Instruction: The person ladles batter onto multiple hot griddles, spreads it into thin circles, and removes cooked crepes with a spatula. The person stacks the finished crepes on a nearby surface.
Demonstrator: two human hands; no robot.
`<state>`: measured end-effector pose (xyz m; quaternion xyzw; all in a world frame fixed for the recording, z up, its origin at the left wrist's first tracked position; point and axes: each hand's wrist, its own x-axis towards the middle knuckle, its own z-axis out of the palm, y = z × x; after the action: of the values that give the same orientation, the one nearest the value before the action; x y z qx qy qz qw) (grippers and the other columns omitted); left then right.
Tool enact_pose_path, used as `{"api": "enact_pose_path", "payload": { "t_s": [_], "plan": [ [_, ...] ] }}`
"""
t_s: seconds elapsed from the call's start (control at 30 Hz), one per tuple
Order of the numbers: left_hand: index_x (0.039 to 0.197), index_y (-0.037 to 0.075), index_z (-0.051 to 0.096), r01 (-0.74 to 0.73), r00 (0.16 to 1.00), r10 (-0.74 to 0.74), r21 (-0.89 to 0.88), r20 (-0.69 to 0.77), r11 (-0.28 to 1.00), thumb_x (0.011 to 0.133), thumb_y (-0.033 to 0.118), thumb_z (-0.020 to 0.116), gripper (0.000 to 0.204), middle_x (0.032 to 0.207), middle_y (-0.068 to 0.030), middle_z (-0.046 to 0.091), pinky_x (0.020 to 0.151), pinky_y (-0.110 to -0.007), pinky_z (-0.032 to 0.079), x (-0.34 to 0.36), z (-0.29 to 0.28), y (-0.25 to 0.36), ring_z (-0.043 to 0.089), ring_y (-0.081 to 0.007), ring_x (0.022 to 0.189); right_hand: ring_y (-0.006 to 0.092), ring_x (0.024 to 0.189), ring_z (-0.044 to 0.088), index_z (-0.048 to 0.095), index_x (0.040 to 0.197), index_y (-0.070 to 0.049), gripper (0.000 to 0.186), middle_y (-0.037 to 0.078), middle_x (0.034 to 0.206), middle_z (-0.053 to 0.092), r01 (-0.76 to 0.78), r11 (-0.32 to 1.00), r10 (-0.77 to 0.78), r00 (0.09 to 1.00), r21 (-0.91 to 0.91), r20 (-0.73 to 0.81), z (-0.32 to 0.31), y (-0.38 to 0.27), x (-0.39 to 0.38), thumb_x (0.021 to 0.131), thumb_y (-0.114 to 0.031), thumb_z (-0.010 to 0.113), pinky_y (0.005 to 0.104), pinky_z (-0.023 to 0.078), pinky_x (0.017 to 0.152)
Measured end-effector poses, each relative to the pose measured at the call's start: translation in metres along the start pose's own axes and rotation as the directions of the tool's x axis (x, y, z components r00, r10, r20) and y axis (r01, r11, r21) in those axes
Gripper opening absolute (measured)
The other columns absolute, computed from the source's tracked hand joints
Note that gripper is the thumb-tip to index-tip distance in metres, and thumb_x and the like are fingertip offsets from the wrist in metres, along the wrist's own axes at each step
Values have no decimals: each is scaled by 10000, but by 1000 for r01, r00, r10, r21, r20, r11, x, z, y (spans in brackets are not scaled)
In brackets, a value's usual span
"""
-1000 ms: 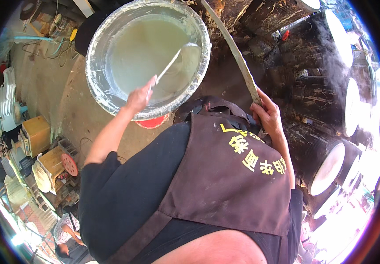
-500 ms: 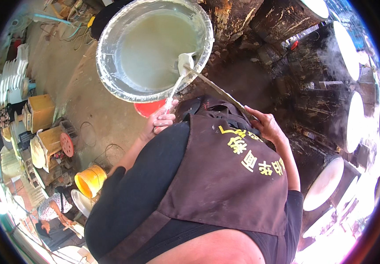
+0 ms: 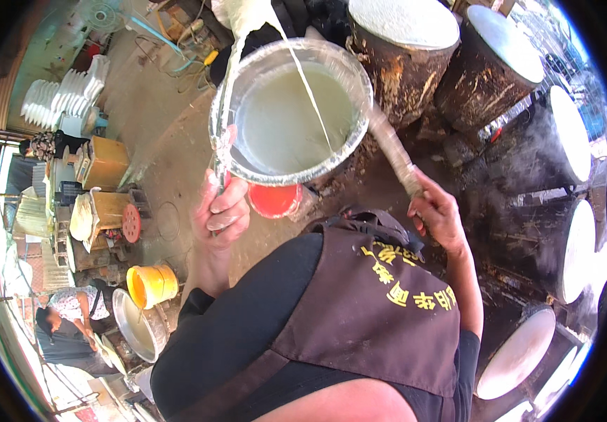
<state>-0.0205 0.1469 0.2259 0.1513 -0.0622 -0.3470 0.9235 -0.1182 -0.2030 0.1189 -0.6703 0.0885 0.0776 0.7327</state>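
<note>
Ladle (image 3: 241,15): raised high, bowl at the top edge of the view; half a second ago it sat low at the tub's near rim, meeting the stick.
Stream (image 3: 305,79): new, a thin white strand hanging from the bowl down to the tub, a sign, it seems, that a full scoop has been drawn and the surplus is running back.
Tub (image 3: 286,177): wide, grey, caked at the rim, in front of the worker, holding pale, cloudy liquid (image 3: 293,112).
Left hand (image 3: 222,211): fingers closed round the ladle's handle, upright by the tub's near-left rim.
Right hand (image 3: 437,211): gripping a long stick (image 3: 393,144), now apart from the bowl and blurred by motion; whether its far end touches the rim cannot be told.
Red bucket (image 3: 275,202): tucked just below the tub's near edge, close to the space between the two hands.
Drums (image 3: 395,81): dark, streaked, pale-topped, ranged along the right, some steaming; the nearest to the tub crowds its right side and leaves the stick little room.
Floor, left: yellow bucket (image 3: 152,285) beside a basin (image 3: 137,327), a co-worker (image 3: 75,306) bent nearby; farther up, a white stack (image 3: 64,95) and a blue hose (image 3: 152,35), all well clear of the ladle.
</note>
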Motion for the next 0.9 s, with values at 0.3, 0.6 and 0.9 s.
{"api": "enact_pose_path", "payload": {
  "t_s": [0.3,0.6,0.9],
  "plan": [
    [1235,156,481,32,944,-20,29,-328,999,1039,257,368,248,694,2,392,313,-187,335,28,-65,0,405,-41,475,44,506,483,424,1417,-78,528,16,688,560,-37,997,46,990,-70,131,55,-37,71,898,-50,519,227,423,437],
    [1264,250,495,290,868,-362,-243,-340,926,1023,247,416,254,679,7,380,308,-199,370,82,-102,27,393,-50,452,403,871,641,500,1342,-114,543,239,1006,644,53,820,-244,933,-570,-264,34,29,75,819,1,588,414,527,760],
    [1391,298,390,505,813,-467,22,-348,863,1033,221,381,366,698,9,376,317,-190,359,141,-55,-24,363,-46,452,72,488,492,454,1405,-138,510,22,686,569,8,986,54,929,164,-366,-3,26,44,908,-58,538,257,424,430]
  ]
}}
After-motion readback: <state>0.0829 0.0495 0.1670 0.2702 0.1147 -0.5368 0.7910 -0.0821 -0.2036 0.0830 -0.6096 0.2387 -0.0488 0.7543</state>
